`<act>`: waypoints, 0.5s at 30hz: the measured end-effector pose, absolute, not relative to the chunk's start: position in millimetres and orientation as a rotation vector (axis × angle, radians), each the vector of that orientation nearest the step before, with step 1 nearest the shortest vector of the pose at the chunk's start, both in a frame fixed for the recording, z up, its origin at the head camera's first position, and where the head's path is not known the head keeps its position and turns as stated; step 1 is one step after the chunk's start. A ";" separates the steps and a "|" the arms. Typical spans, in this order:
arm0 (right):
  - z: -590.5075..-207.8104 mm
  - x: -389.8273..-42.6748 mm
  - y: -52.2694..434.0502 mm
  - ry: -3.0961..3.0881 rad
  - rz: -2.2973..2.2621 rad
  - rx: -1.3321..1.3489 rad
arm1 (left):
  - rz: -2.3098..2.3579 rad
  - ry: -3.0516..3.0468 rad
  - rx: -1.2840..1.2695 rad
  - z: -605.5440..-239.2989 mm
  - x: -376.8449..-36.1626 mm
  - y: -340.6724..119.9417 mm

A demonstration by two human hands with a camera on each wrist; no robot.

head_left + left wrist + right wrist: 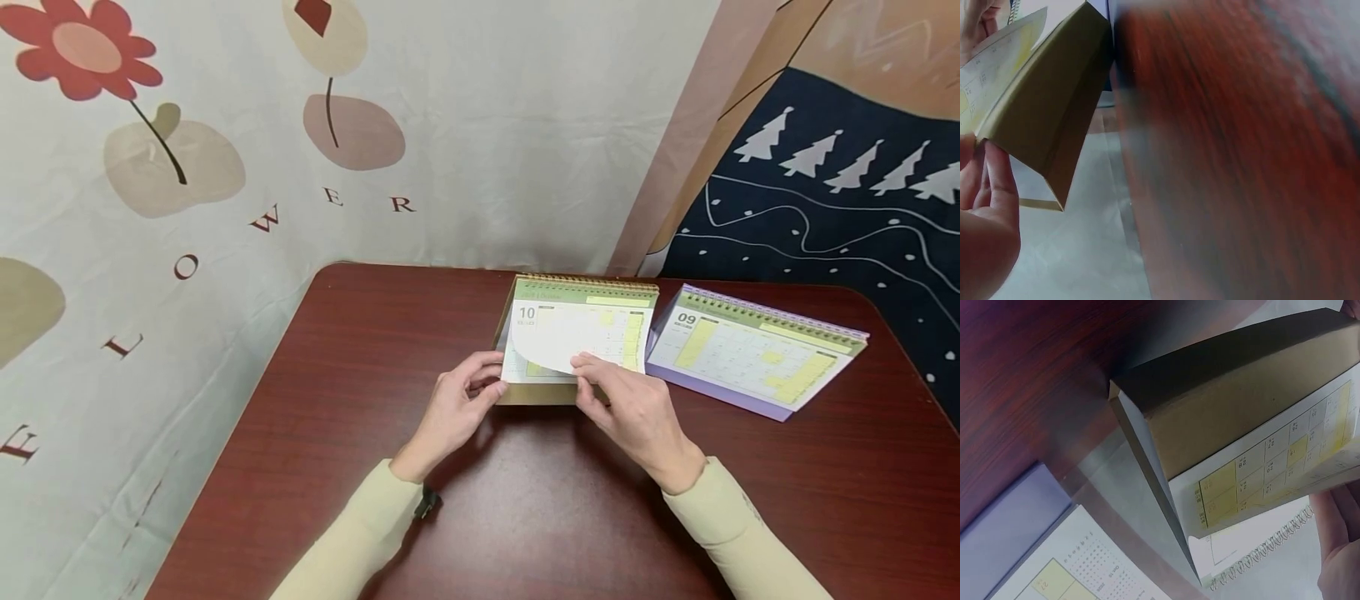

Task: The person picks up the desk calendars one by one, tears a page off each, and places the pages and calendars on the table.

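A desk calendar [536,393] with a gold-brown stand and a green page headed 10 stands on the table. My left hand [457,408] grips its lower left corner; in the left wrist view the thumb is in front and fingers reach behind the board [1041,94]. With my right hand [637,408] I pinch the lower edge of the top page [558,337], which curls up at its lower left. Part of another calendar grid shows beneath it. The right wrist view shows the lifted page and the spiral binding [1260,550].
A second desk calendar [750,350], purple with a page headed 09, stands close on the right. The dark red-brown table [315,383] extends toward me. Behind it hangs a printed cloth [487,125] with flowers and letters, beside a dark one with white trees.
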State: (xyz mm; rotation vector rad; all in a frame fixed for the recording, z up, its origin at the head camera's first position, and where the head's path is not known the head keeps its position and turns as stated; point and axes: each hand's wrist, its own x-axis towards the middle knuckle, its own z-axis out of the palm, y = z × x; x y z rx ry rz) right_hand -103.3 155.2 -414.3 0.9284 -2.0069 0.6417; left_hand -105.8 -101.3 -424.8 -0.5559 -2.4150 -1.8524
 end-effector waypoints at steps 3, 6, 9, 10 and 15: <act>-415.3 -103.9 155.1 -1.994 0.669 0.893 | -1.876 -2.408 -0.499 -424.4 -107.1 -100.2; -416.1 -104.4 155.3 -1.981 0.702 0.843 | -1.919 -2.402 -0.432 -424.0 -108.3 -99.3; -415.0 -104.5 155.5 -1.973 0.727 0.772 | -1.942 -2.401 -0.394 -423.4 -108.7 -98.6; -414.1 -104.5 155.5 -1.971 0.736 0.747 | -1.943 -2.400 -0.390 -423.1 -108.6 -98.6; -407.4 -104.3 155.3 -1.967 0.758 0.654 | -1.930 -2.399 -0.370 -422.5 -108.9 -98.4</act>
